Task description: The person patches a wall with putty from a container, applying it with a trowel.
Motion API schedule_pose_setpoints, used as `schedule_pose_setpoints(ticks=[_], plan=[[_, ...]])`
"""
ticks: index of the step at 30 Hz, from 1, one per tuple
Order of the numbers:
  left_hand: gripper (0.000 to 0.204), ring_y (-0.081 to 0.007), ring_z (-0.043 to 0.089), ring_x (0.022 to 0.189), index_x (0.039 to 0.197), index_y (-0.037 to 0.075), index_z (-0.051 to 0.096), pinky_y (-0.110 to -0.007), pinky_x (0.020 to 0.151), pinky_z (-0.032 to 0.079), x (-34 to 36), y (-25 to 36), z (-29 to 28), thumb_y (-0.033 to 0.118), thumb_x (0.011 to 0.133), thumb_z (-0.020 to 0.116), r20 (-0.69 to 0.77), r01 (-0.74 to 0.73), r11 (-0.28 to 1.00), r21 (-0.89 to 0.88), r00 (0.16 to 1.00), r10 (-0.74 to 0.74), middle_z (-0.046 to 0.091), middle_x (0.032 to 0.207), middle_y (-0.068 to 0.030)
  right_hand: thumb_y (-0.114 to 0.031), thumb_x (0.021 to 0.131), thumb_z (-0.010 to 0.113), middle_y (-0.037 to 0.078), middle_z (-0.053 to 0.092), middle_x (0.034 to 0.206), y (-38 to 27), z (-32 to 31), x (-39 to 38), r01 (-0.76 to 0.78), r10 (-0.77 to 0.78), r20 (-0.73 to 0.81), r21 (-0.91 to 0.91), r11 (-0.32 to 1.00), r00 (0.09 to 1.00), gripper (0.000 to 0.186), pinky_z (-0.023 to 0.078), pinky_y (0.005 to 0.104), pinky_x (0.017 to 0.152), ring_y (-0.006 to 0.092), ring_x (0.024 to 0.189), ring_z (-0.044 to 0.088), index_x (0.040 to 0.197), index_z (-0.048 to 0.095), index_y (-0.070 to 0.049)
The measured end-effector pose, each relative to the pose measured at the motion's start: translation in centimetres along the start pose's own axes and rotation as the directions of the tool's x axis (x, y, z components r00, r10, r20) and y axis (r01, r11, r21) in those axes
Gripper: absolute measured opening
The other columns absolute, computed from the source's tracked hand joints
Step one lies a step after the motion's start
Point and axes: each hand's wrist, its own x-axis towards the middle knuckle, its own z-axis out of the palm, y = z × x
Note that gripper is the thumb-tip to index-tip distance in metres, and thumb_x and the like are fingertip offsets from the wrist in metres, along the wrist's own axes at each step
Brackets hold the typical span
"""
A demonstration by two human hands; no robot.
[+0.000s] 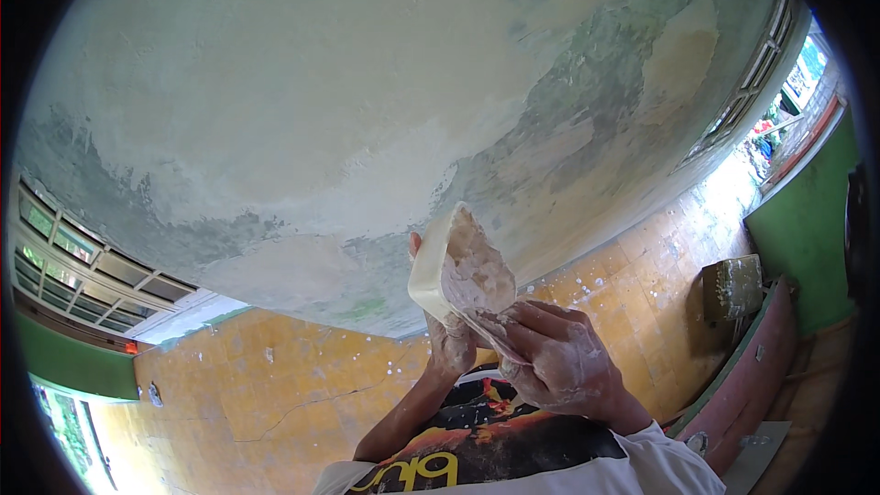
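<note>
My left hand (449, 348) is closed round the underside of an off-white, open-topped plastic container (428, 277), holding it up in front of my chest. Wet whitish putty (478, 268) coats its inside. At the near rim, my right hand (570, 359) grips a flat scraper (495, 337), its blade against the container's edge; most of the handle is hidden by my fingers. Putty is smeared over both hands. Beyond them rises a wall (302, 82), with pale filler spread across it and rough grey-green patches left and right.
White splashes dot the yellow tiled floor (339, 380). On the right stand a stained box (733, 288) and a curved pink and green piece of furniture (747, 376), near a green wall (807, 229). A louvred window (92, 261) lies at the left.
</note>
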Motion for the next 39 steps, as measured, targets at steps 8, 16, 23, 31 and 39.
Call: schedule_pose_setpoints(ticks=[8, 16, 23, 31, 39], plan=[[0.091, -0.0263, 0.040, 0.136, 0.155, 0.013, 0.019, -0.047, 0.111, 0.038, 2.3, 4.0, 3.4, 0.073, 0.091, 0.044, -0.063, -0.191, 0.970, -0.149, 0.981, 0.183, 0.036, 0.151, -0.0098, -0.004, 0.077, 0.068, 0.016, 0.068, 0.086, 1.5, -0.9, -2.2, -0.015, 0.046, -0.198, 0.154, 0.988, 0.979, 0.017, 0.057, 0.0382, 0.067, 0.0307, 0.076, 0.068, 0.093, 0.070, 0.002], [0.088, -0.0290, 0.041, 0.135, 0.155, 0.016, 0.024, -0.048, 0.112, 0.038, 1.9, 5.4, 2.1, 0.076, 0.091, 0.039, 0.059, 0.050, 0.860, -0.508, 0.998, -0.023, 0.038, 0.150, -0.0084, -0.008, 0.085, 0.069, 0.015, 0.066, 0.081, 3.3, 0.9, -0.6, -0.139, 0.277, -0.493, 0.298, 0.944, 0.825, 0.023, 0.049, 0.0313, 0.060, 0.0206, 0.064, 0.064, 0.102, 0.070, 0.007], [0.109, -0.0272, 0.034, 0.141, 0.159, 0.024, -0.001, -0.048, 0.112, 0.038, 2.1, 8.0, 3.5, 0.071, 0.082, 0.061, 0.114, 0.013, 0.923, -0.384, 0.993, 0.033, 0.022, 0.159, -0.0068, -0.005, 0.086, 0.068, 0.017, 0.064, 0.085, 4.8, 3.2, 1.6, -0.070, 0.146, -0.584, 0.151, 0.986, 0.798, 0.023, 0.049, 0.0316, 0.061, 0.0272, 0.066, 0.064, 0.107, 0.068, 0.006], [0.106, -0.0265, 0.032, 0.142, 0.160, 0.017, 0.002, -0.045, 0.114, 0.034, 1.7, 8.1, 2.3, 0.072, 0.086, 0.055, 0.140, 0.095, 0.944, -0.316, 0.989, -0.053, 0.023, 0.159, -0.0099, -0.007, 0.091, 0.066, 0.014, 0.069, 0.089, 5.5, 5.1, 3.1, -0.041, 0.259, -0.537, 0.383, 0.923, 0.803, 0.020, 0.051, 0.0290, 0.066, 0.0178, 0.073, 0.066, 0.106, 0.068, 0.006], [0.086, -0.0284, 0.043, 0.134, 0.156, 0.013, 0.016, -0.049, 0.108, 0.043, 2.0, 5.8, 1.2, 0.071, 0.096, 0.034, 0.090, 0.189, 0.950, -0.248, 0.981, -0.171, 0.033, 0.153, -0.0095, -0.006, 0.090, 0.070, 0.007, 0.072, 0.095, 6.2, 5.6, 3.1, -0.003, 0.453, -0.389, 0.757, 0.654, 0.802, 0.018, 0.050, 0.0247, 0.066, 0.0068, 0.079, 0.061, 0.104, 0.068, 0.005]])
